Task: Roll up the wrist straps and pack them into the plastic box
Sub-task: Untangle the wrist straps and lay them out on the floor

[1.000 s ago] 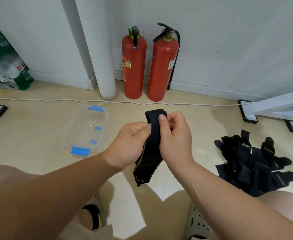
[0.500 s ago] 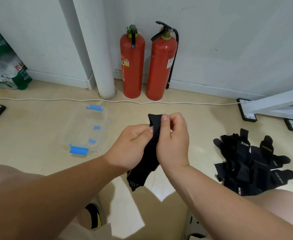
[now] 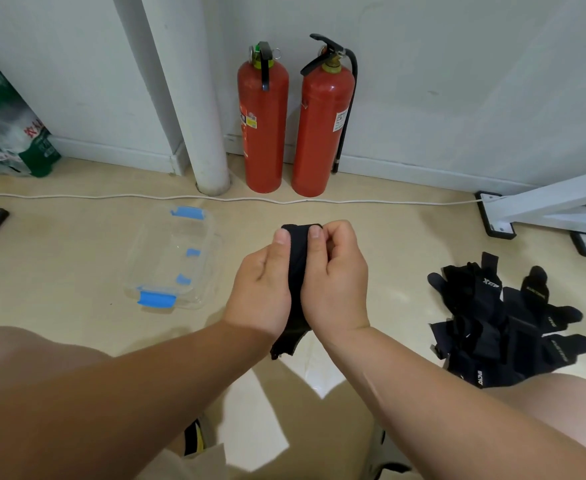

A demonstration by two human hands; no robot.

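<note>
Currently: one wrist strap [image 3: 298, 268] mid-roll, plastic box [image 3: 173, 258] empty.
Strap pile [image 3: 506, 323] on floor right of right hand [image 3: 336, 282]; box left of left hand [image 3: 263, 285]; both hands pinch the strap's top fold, apparently to start a tight roll, tail dangling below.

This looks like a utility corner of a workplace or storeroom, not a living room. Two red fire extinguishers [image 3: 295, 116] stand on the floor against a plain white wall [image 3: 457, 81] at twelve o'clock, beside a white pipe [image 3: 194, 98] running down into the glossy beige tile floor [image 3: 59, 271]. A white cable [image 3: 353, 201] trails along the wall's foot. At ten o'clock sits a shrink-wrapped pack of green-labelled bottles [image 3: 4, 133]; at two o'clock, the white metal foot of a frame [image 3: 544, 206].
</note>
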